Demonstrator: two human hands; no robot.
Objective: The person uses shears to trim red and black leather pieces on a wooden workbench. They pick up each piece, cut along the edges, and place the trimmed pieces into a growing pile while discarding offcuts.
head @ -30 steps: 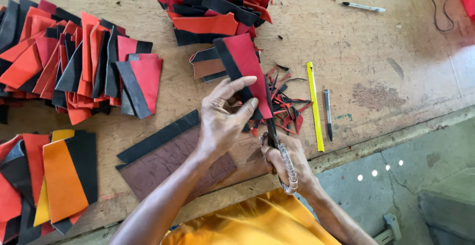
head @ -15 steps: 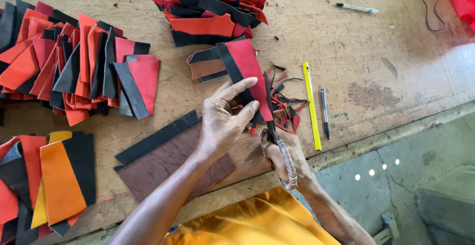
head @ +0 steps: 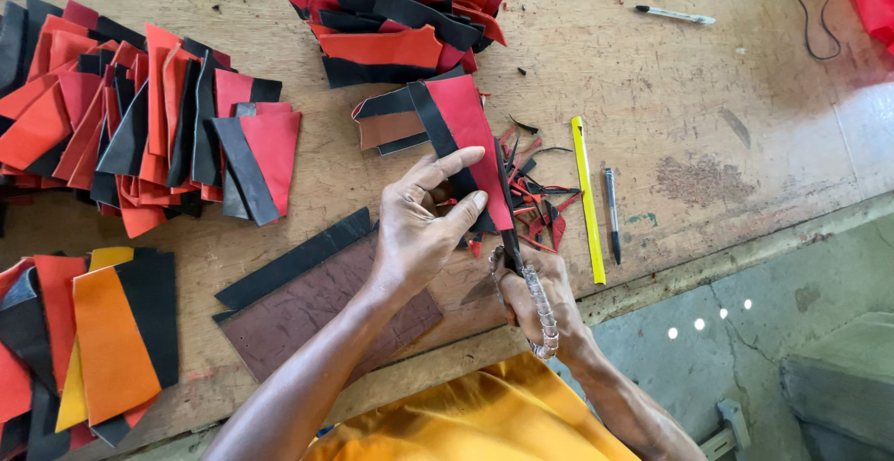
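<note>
A: What does the red-and-black piece (head: 466, 135) look like?
B: A red panel with a black strip, centre frame, pinched in the left hand (head: 424, 228) grip. The right hand (head: 531, 293) grip is clamped on scissors (head: 510, 228) cutting its edge.
A: What's nearby?
B: Trimmings (head: 540, 205), a yellow ruler (head: 587, 200) and a pen (head: 612, 210) to the right; 1 stack (head: 391, 14) above.
A: Open room?
B: Bare counter (head: 708, 98) upper right; its edge runs lower right.

pen (head: 611, 214) right of ruler (head: 587, 202)
</note>
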